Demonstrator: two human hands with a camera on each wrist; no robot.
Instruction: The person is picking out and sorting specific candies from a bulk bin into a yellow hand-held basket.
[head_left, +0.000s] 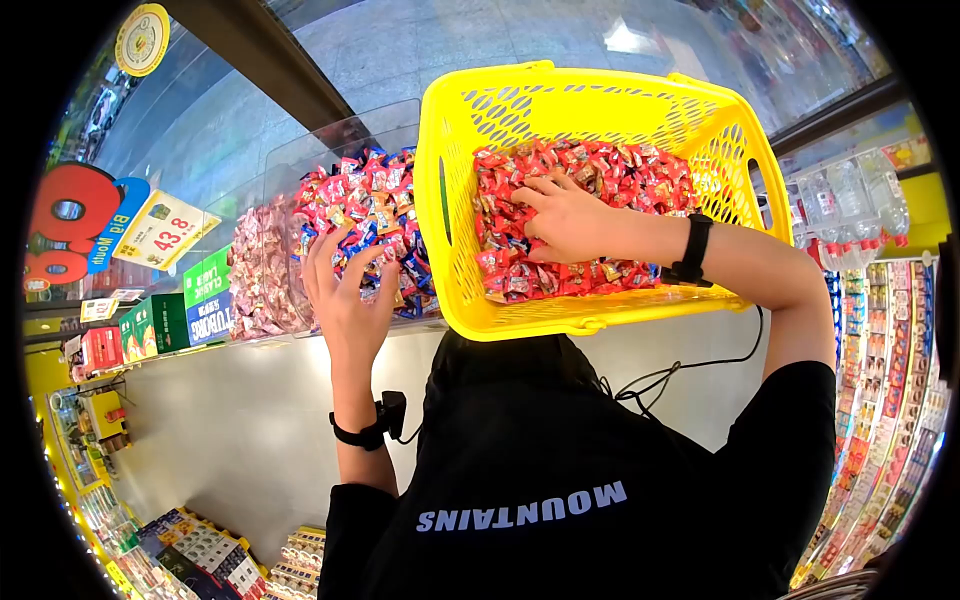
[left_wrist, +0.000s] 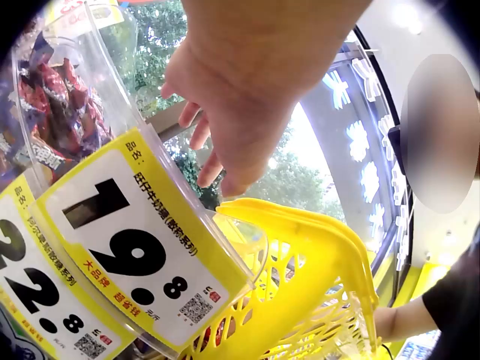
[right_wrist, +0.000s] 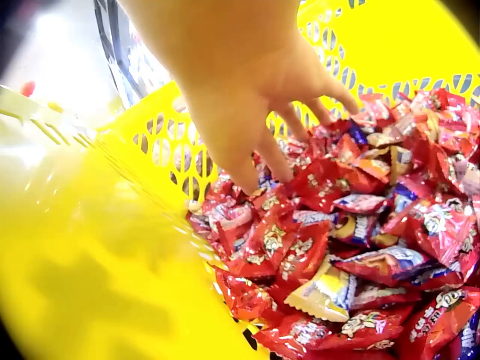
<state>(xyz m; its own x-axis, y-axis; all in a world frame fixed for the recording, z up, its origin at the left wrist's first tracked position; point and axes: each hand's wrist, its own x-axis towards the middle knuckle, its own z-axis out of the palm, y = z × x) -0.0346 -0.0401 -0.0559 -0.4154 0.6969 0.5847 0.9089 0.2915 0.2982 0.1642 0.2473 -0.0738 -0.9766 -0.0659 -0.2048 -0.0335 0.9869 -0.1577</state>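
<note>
My right hand (head_left: pixel 570 222) is inside a yellow plastic shopping basket (head_left: pixel 600 318), over a thick layer of red-wrapped candies (head_left: pixel 535 283). In the right wrist view its fingers reach down with their tips at the wrappers, and several blue and yellow packets lie among the red ones. Left of the basket, my left hand (head_left: pixel 350 290) hovers with fingers spread above a clear bin of mixed red and blue candies (head_left: pixel 385 190). The left wrist view has that hand (left_wrist: pixel 240 112) above the bin edge and the basket rim (left_wrist: pixel 300 217), holding nothing.
Pink-wrapped candies (head_left: pixel 262 270) fill another clear bin farther left, beside a green and blue Tuborg box (head_left: pixel 208 295). Price cards (left_wrist: pixel 139 240) front the bins. Bottles (head_left: pixel 845 205) stand right of the basket. Glass panes rise behind; another person is at the left wrist view's right edge.
</note>
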